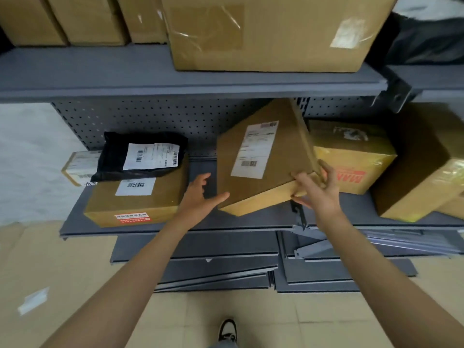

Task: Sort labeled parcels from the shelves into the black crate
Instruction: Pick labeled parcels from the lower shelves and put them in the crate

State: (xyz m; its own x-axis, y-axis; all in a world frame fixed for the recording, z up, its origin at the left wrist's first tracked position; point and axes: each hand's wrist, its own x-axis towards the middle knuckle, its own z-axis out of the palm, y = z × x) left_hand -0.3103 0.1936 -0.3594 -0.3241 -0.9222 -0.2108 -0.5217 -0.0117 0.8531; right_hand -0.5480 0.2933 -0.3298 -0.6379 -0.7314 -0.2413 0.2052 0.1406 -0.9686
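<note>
grey metal shelf (140, 227) with a pegboard back. at left, a black mailer bag (140, 156) lies on a labeled carton (135, 202). the left hand (200, 197), open, touches the tilted labeled cardboard box (261, 159); the right hand (316, 192) grips its right corner.

head view looks down, close, at grey shelf (190, 84) and floor (226, 310).

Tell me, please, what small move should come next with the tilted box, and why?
Probably close the left hand on the box's lower left edge: the box is tilted, only the right hand grips its corner, and the left is open beside it.
</note>
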